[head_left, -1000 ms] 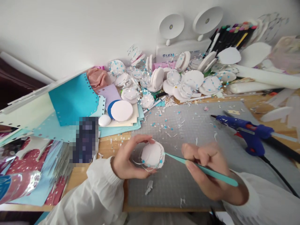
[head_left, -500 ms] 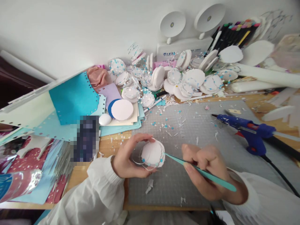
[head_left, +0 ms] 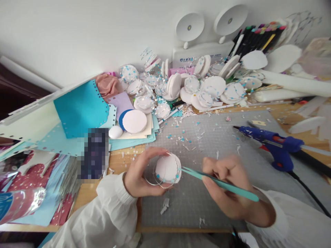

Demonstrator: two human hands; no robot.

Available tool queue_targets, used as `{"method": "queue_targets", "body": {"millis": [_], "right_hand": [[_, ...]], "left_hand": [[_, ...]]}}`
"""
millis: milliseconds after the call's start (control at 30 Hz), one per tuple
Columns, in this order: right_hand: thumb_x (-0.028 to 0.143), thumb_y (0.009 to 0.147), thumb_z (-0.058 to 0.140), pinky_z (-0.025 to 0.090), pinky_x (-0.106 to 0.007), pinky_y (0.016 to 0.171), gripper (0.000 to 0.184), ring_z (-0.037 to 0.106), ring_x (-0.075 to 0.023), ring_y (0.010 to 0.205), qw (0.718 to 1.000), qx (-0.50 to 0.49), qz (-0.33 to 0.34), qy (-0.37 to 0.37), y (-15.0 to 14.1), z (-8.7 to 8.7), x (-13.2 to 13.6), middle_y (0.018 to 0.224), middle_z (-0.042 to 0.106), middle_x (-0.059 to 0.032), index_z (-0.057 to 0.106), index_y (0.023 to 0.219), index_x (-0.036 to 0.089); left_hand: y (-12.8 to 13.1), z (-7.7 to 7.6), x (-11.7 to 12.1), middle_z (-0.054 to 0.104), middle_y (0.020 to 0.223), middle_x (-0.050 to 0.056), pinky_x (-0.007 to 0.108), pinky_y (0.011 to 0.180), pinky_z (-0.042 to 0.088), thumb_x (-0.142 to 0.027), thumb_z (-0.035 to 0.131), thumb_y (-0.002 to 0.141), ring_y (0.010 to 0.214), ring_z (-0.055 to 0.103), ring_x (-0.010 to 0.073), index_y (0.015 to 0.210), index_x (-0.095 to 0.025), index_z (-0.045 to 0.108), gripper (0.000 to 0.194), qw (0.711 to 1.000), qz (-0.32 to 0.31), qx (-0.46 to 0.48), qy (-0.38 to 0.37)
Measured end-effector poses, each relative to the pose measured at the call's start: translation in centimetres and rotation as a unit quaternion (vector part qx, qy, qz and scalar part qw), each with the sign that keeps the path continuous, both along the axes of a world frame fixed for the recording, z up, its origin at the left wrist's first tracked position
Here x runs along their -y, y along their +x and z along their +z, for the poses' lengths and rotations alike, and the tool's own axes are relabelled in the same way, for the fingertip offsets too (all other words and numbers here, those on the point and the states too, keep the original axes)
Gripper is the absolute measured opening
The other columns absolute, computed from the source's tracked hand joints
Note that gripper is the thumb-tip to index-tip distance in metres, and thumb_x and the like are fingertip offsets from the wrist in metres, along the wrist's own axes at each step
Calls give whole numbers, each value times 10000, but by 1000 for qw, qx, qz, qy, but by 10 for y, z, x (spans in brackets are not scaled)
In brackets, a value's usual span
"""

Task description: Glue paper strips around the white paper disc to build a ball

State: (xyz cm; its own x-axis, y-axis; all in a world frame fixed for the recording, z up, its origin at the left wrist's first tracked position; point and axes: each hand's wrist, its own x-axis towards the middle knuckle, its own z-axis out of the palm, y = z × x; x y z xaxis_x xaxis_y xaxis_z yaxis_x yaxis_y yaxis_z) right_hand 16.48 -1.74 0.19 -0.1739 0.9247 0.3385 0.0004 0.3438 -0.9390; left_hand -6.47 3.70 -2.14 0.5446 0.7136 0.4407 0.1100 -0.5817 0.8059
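Observation:
My left hand (head_left: 144, 175) grips a round white disc (head_left: 167, 168) by its edge, between thumb and fingers. A thin wire ring (head_left: 148, 181) loops around the disc, and small blue pieces (head_left: 172, 179) dot its lower right rim. In my right hand (head_left: 230, 189) is a pair of turquoise tweezers (head_left: 230, 187), pinched between thumb and fingers. Their tips are slightly parted and lie right beside the disc's right edge; whether they touch it I cannot tell.
Paper scraps and blue bits lie on the grey cutting mat (head_left: 186, 210). A blue glue gun (head_left: 276, 141) rests at the right, its cord trailing. White decorated discs (head_left: 207, 86) pile up along the back. Coloured sheets (head_left: 82, 106) and a pixelated dark object (head_left: 94, 153) are on the left.
The tweezers' tips have parted a little, where they were together before. The disc and my left hand stay almost in place.

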Motion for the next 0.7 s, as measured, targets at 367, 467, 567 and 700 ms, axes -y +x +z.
{"method": "queue_targets", "body": {"millis": [367, 467, 567, 700], "right_hand": [[106, 892, 439, 300, -247, 522, 228, 322, -104, 576, 995, -27, -16, -99, 1, -5, -1, 683, 342, 55, 288, 798, 247], [118, 896, 444, 293, -245, 512, 219, 315, -102, 567, 995, -19, -9, -100, 0, -4, 0, 680, 348, 57, 296, 801, 248], [131, 904, 443, 286, -242, 505, 210, 310, -101, 561, 993, -29, 0, -111, 0, -3, -1, 673, 351, 59, 302, 799, 247], [157, 913, 457, 287, -247, 521, 206, 317, -103, 579, 986, -62, 14, -156, 0, -2, -3, 684, 367, 54, 311, 796, 245]], "left_hand": [[4, 4, -3, 629, 1128, 127, 408, 875, 502, -234, 803, 604, 1026, 617, 273, 1286, -211, 450, 768, 998, 15, -16, 51], [3, 4, -3, 629, 1130, 125, 403, 880, 501, -241, 806, 607, 1034, 615, 269, 1287, -212, 444, 771, 998, 13, -20, 55], [3, 5, -3, 630, 1136, 123, 395, 883, 497, -249, 803, 612, 1038, 617, 267, 1290, -214, 440, 770, 998, 13, -22, 55], [3, 4, -2, 625, 1141, 118, 392, 884, 492, -236, 807, 598, 1033, 617, 269, 1288, -225, 443, 781, 999, 14, -17, 43]]}}
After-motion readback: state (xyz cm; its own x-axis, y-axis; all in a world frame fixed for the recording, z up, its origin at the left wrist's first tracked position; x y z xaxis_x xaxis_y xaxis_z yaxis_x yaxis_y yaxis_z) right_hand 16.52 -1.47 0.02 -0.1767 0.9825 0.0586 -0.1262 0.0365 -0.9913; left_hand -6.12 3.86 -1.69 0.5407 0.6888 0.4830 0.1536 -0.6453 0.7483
